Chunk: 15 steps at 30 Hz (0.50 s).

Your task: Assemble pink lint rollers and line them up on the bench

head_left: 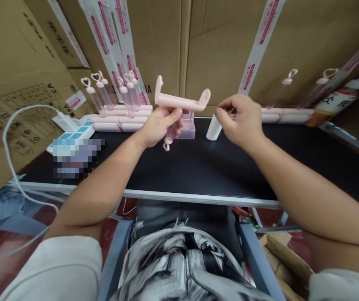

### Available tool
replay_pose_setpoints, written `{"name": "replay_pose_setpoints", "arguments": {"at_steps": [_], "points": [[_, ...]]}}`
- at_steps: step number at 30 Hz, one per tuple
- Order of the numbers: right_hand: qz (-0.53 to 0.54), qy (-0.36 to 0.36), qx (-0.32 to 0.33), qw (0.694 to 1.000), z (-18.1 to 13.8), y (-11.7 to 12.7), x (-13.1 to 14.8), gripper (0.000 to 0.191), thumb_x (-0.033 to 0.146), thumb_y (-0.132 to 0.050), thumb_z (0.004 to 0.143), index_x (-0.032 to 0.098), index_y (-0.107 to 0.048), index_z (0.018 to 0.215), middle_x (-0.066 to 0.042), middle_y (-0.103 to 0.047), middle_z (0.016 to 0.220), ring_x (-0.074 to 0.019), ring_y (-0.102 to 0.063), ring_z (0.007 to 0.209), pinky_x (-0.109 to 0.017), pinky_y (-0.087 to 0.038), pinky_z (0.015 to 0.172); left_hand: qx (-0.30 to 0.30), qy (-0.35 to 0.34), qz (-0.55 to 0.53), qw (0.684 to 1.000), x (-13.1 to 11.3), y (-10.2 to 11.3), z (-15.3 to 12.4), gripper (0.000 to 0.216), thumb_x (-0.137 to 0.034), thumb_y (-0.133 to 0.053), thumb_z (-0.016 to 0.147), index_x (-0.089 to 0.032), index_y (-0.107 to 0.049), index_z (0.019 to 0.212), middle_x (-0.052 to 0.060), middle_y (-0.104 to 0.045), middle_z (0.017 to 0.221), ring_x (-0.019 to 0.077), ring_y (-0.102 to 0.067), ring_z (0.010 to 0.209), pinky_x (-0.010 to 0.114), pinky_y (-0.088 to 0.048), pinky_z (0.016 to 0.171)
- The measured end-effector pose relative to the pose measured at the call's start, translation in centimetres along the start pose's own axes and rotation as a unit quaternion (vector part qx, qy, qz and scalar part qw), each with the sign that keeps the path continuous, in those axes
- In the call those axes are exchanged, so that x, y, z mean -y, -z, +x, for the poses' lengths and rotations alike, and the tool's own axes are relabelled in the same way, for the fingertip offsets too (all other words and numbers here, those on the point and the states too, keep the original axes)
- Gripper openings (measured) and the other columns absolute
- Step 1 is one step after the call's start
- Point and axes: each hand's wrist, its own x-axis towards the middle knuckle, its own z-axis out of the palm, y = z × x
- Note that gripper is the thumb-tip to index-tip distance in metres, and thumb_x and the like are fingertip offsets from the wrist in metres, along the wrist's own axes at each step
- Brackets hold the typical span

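Bracket [179, 101], probably light and stiff, suits the mid-bar grip our left hand [160, 127] has, while to the bracket's right our right hand [241, 120] pinches a white cylinder [213, 129].

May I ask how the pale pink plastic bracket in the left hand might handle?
The pale pink plastic bracket is probably stiff, its upturned ends holding shape unsupported. It seems light, since the left hand holds it up alone.

The holder [179, 101] above the matt counter [173, 175], whose edge [198, 197] looks metallic, is smooth pink plastic. Behind the counter stands dull cardboard [217, 50] bearing glossy tape [263, 37].
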Motion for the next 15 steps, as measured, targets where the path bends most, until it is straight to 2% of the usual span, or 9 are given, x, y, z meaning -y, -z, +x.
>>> {"name": "replay_pose_setpoints", "arguments": {"at_steps": [1,3,5,6,8,11,13,15], "points": [[-0.038,0.0,0.021,0.999,0.6,0.1,-1.3,0.019,0.04,-0.074,0.093,0.024,-0.073,0.103,-0.015,-0.075,0.115,-0.0382,-0.068,0.118,-0.054,-0.054,0.106,0.001,-0.009,0.039,0.999,0.0,0.3,0.0,0.039,-0.056,-0.069,0.105,-0.017,-0.068,0.102,0.002,-0.067,0.079,0.0112,-0.062,0.061,0.023,-0.049,0.057],[-0.092,-0.014,0.101,0.991,1.5,-0.1,-3.8,0.041,0.035,-0.081,0.082,0.022,-0.073,0.12,-0.018,-0.074,0.126,-0.0407,-0.068,0.12,-0.058,-0.054,0.107,0.007,-0.05,0.131,0.99,0.3,0.5,0.0,0.036,-0.05,-0.077,0.098,-0.015,-0.073,0.105,0.003,-0.068,0.081,0.0137,-0.064,0.07,0.025,-0.052,0.067],[-0.105,-0.052,0.168,0.979,1.7,-0.7,-5.6,0.069,0.028,-0.085,0.073,0.021,-0.067,0.139,-0.016,-0.076,0.122,-0.0381,-0.072,0.109,-0.056,-0.058,0.101,0.013,-0.082,0.209,0.974,0.6,0.4,0.0,0.045,-0.055,-0.08,0.094,-0.014,-0.077,0.111,0.005,-0.073,0.088,0.0186,-0.068,0.084,0.027,-0.054,0.079],[-0.099,-0.067,0.18,0.976,1.8,-0.9,-6.1,0.075,0.025,-0.085,0.072,0.021,-0.064,0.144,-0.014,-0.077,0.116,-0.0361,-0.074,0.102,-0.055,-0.059,0.098,0.015,-0.087,0.231,0.969,0.8,0.4,-0.1,0.051,-0.059,-0.079,0.093,-0.013,-0.078,0.115,0.007,-0.075,0.092,0.0205,-0.068,0.089,0.029,-0.054,0.083],[-0.062,-0.082,0.16,0.982,1.7,-1.1,-6.3,0.072,0.023,-0.083,0.072,0.022,-0.065,0.142,-0.01,-0.077,0.105,-0.0327,-0.074,0.093,-0.055,-0.06,0.095,0.027,-0.073,0.249,0.965,0.8,0.2,-0.1,0.06,-0.068,-0.071,0.096,-0.013,-0.08,0.117,0.007,-0.075,0.093,0.0211,-0.068,0.088,0.029,-0.053,0.082],[0.085,-0.122,0.093,0.985,1.8,-0.8,-4.8,0.052,0.027,-0.08,0.077,0.023,-0.07,0.128,-0.006,-0.075,0.096,-0.0305,-0.074,0.09,-0.053,-0.064,0.089,0.074,-0.001,0.247,0.966,0.3,0.2,-0.4,0.059,-0.071,-0.067,0.098,-0.015,-0.08,0.109,0.002,-0.065,0.071,0.0155,-0.06,0.064,0.026,-0.047,0.063],[0.217,-0.171,0.076,0.958,1.8,-0.5,-3.2,0.041,0.029,-0.077,0.08,0.025,-0.069,0.12,-0.006,-0.075,0.098,-0.0292,-0.075,0.089,-0.05,-0.066,0.081,0.102,0.069,0.243,0.962,-0.1,0.1,-0.6,0.056,-0.072,-0.066,0.098,-0.017,-0.078,0.097,-0.002,-0.055,0.058,0.0127,-0.05,0.047,0.025,-0.037,0.047],[0.305,-0.199,0.087,0.927,1.4,-0.4,-1.6,0.034,0.03,-0.077,0.081,0.026,-0.069,0.113,-0.006,-0.076,0.102,-0.0279,-0.076,0.089,-0.046,-0.068,0.076,0.117,0.125,0.235,0.957,-0.3,0.1,-0.8,0.058,-0.076,-0.065,0.097,-0.02,-0.072,0.084,-0.002,-0.052,0.053,0.012,-0.045,0.038,0.024,-0.029,0.037]]}}
